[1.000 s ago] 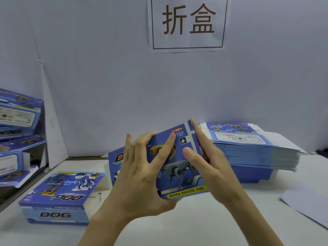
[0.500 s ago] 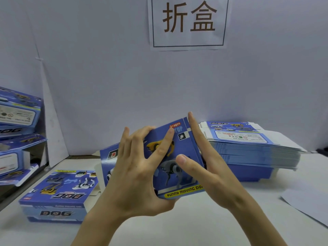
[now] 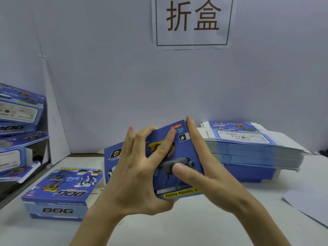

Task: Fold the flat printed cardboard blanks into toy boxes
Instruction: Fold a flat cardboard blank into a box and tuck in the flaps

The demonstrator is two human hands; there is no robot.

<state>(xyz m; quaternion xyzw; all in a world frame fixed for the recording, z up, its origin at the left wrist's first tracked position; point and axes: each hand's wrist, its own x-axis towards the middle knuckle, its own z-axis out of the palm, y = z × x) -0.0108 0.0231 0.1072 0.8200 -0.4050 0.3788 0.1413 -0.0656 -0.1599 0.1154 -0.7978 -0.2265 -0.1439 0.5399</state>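
While a finished box [image 3: 58, 190] is sitting at lower left on the worktop [image 3: 177, 228], the left hand [image 3: 134, 176] is gripping the half-formed blank [image 3: 179, 153] at centre, thumb under its lower edge. The right hand [image 3: 204, 176] is pressing straight fingers along its right side. Flat blanks [image 3: 248, 148] are lying at right. Judged step: squaring the sleeve. The next move is calling for tucking the end flaps.
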